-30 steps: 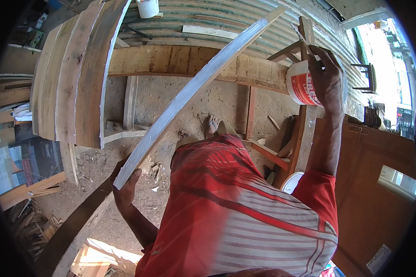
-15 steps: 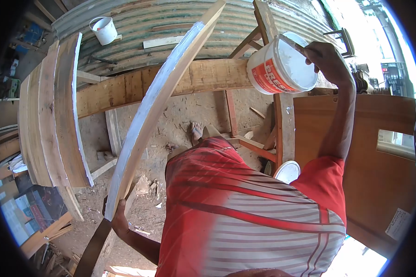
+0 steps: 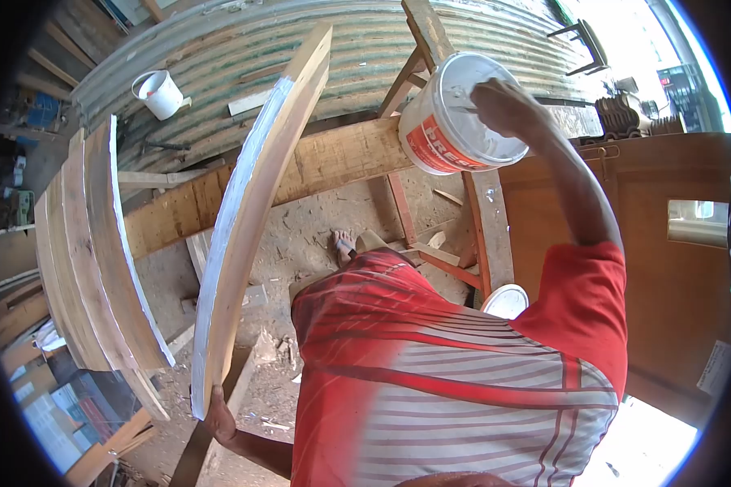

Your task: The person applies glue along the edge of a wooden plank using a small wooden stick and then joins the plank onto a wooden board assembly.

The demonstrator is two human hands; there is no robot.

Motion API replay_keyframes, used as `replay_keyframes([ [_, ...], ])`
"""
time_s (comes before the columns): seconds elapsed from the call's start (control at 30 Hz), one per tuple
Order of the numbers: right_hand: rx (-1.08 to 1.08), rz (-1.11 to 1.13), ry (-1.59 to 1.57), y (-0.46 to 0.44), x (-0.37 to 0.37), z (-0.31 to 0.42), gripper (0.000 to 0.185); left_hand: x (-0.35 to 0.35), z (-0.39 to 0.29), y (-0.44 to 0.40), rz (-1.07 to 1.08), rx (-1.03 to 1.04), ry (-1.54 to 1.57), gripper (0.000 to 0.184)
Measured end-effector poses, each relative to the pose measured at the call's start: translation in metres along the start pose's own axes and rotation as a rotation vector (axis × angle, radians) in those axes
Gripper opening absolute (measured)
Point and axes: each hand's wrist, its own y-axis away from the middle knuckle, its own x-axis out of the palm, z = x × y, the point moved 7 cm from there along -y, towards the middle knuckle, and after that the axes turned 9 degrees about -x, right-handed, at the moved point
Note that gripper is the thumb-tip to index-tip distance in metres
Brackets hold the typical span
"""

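My left hand (image 3: 219, 418) grips the lower end of a long wooden board (image 3: 256, 211), thumb on its face. White glue-like paste coats the board's left edge, except near the top end. At the upper right, my right hand (image 3: 499, 107) reaches into the mouth of a white bucket (image 3: 439, 138) with a red label. Its fingers are closed on a thin tool, mostly hidden inside the bucket. The bucket rests on the right end of a wooden beam (image 3: 341, 154).
Several joined boards (image 3: 97, 252) with white paste on the edge lie at the left. A small white bucket (image 3: 159, 96) stands on corrugated metal sheeting (image 3: 211, 73). A round white lid (image 3: 505, 301) is beside my right side. A brown door panel (image 3: 666, 284) is at the right.
My right hand has lowered the tool from above the bucket into it. The held board has turned more upright, its top end shifting left in view. The camera view has shifted too.
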Motion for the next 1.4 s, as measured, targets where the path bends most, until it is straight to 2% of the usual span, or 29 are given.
replay_keyframes([
  [0.1,0.031,0.088,0.023,-0.025,0.025,-0.002,0.013,0.001,-0.012,0.005,-0.034,-0.013,-0.062,0.054],
  [0.13,-0.022,0.104,-0.022,-0.030,0.035,-0.004,0.013,0.001,-0.014,0.007,-0.053,-0.033,-0.088,0.055],
  [0.27,-0.075,0.077,-0.018,-0.031,0.045,-0.002,0.015,-0.001,-0.010,0.006,-0.052,0.043,-0.085,0.053],
  [0.37,-0.023,0.301,-0.076,-0.025,0.040,0.017,0.016,-0.010,0.007,-0.007,-0.014,0.097,-0.123,0.049],
  [0.4,-0.100,0.261,-0.117,-0.023,0.038,0.025,0.016,-0.009,0.008,-0.009,-0.002,0.084,-0.084,0.045],
  [0.5,0.026,0.493,-0.339,-0.012,0.028,0.018,0.028,-0.005,0.008,-0.009,0.015,0.067,-0.013,0.044],
  [0.57,0.133,0.373,-0.466,0.005,0.000,0.007,0.027,-0.003,0.005,-0.007,0.024,0.086,0.002,0.043],
  [0.63,0.138,0.217,-0.585,0.028,-0.021,-0.013,0.034,-0.003,0.004,-0.008,0.035,0.091,-0.021,0.044],
  [0.7,0.161,0.096,-0.625,0.056,-0.049,-0.022,0.033,-0.005,0.004,-0.010,0.040,0.083,-0.075,0.045],
  [0.8,0.313,-0.013,-0.678,0.090,-0.082,-0.014,0.032,0.002,-0.016,-0.001,0.039,0.024,-0.041,0.047],
  [0.87,0.323,-0.124,-0.702,0.104,-0.089,-0.013,0.029,-0.002,-0.009,-0.009,0.048,-0.017,-0.120,0.058],
  [0.93,0.257,-0.226,-0.744,0.107,-0.092,-0.007,0.028,-0.007,-0.005,-0.012,0.031,-0.030,-0.163,0.064],
  [1.03,0.150,-0.331,-0.805,0.097,-0.097,0.023,0.027,-0.004,-0.009,-0.009,-0.005,0.061,-0.126,0.048],
  [1.27,0.010,-0.458,-0.875,0.012,-0.095,0.107,0.024,0.007,-0.015,0.000,0.048,0.058,0.056,0.049],
  [1.3,-0.086,-0.491,-0.795,-0.001,-0.098,0.118,0.023,0.006,-0.014,-0.001,0.054,0.077,0.037,0.048],
  [1.4,-0.045,-0.506,-0.633,-0.041,-0.074,0.114,0.021,0.007,-0.013,-0.002,0.078,0.118,-0.014,0.047],
])
